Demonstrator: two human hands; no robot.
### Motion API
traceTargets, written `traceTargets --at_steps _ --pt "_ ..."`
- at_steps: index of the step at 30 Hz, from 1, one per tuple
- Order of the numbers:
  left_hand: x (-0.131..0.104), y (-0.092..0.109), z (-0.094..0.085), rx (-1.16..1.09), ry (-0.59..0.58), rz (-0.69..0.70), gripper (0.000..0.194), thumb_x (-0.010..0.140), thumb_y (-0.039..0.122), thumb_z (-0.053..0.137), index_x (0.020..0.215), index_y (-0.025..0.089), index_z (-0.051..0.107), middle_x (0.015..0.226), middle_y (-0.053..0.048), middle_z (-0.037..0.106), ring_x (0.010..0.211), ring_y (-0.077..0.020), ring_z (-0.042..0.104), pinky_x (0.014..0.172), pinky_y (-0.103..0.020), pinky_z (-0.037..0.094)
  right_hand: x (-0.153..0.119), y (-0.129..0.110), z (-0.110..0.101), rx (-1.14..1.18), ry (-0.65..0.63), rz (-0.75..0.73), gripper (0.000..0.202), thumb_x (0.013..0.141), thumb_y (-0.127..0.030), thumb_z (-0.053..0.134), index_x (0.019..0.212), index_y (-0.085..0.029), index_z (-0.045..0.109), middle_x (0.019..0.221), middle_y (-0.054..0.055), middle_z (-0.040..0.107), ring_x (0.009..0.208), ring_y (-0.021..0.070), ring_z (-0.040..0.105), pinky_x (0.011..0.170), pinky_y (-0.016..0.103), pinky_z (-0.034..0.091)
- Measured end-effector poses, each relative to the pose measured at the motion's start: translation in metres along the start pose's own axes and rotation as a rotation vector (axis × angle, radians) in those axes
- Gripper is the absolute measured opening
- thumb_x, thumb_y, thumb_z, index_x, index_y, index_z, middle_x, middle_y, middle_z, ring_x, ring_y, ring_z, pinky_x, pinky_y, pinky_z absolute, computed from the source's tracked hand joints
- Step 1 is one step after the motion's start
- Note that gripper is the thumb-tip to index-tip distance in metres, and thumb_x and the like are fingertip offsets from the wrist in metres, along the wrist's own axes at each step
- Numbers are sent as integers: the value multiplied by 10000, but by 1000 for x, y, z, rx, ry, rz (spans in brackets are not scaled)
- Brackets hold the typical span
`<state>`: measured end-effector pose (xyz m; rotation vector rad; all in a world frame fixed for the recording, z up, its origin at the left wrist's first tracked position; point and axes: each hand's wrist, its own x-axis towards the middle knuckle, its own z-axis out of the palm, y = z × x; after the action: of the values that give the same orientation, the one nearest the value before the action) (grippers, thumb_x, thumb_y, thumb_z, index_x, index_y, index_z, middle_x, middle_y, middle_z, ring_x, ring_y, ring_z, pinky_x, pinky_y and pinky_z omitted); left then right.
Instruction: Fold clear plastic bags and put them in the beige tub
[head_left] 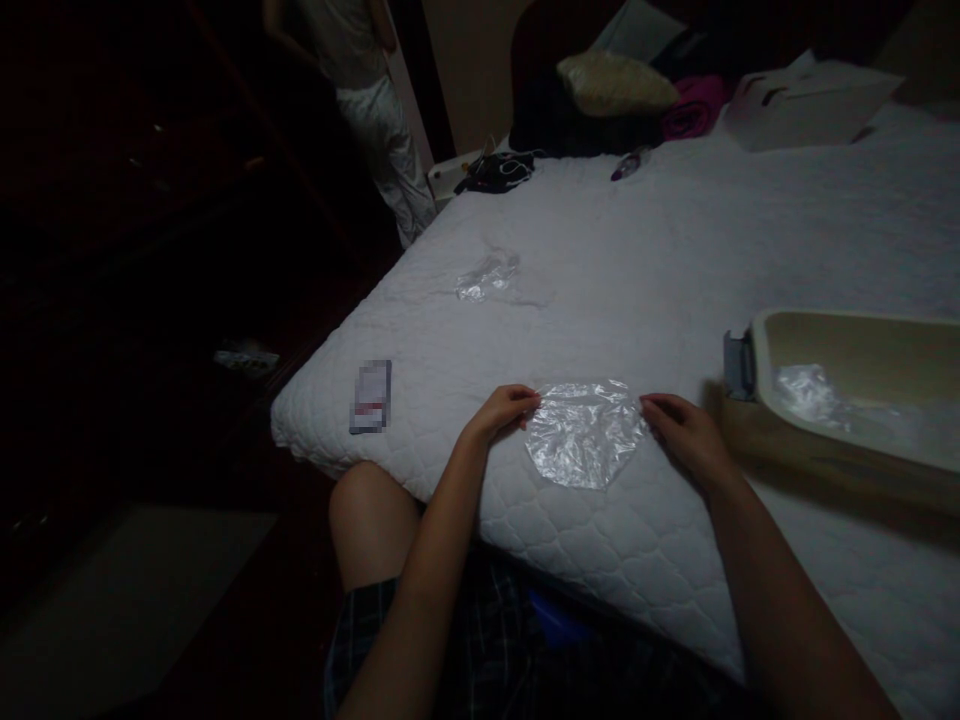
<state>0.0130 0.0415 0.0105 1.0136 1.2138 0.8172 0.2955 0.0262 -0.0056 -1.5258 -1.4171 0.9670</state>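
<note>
A clear plastic bag (585, 440) lies on the bed (660, 240), left of the tub (795, 442), its straight edge facing away from the seated person's lap (487, 625) and its narrower side pointing back toward it; its long axis, barely the longer one, runs from hand to hand, tubward. I see the left hand (504, 412) pinching one far corner and the right hand (684, 432), nearer the tub, pinching the other, apparently keeping the flimsy film spread. Some loose plastic (806, 395) sits inside the tub, perhaps so its walls contain it.
</note>
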Motion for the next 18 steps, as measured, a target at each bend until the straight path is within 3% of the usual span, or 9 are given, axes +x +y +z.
traceTargets --at_steps 8,18 --pt "-1 -1 -1 -47 -38 39 300 622 240 746 860 106 621 624 34 538 459 -34 450 424 -180 343 3 -8 3 58 -60 78 384 638 -470 692 872 -166 674 816 78 670 721 186 593 634 296 451" --pt "-6 -2 -1 -51 -45 81 318 582 269 764 824 98 646 603 33 544 489 -41 457 452 -186 336 2 -6 4 94 -16 11 306 612 -446 706 766 -191 640 770 58 647 699 180 575 636 302 450"
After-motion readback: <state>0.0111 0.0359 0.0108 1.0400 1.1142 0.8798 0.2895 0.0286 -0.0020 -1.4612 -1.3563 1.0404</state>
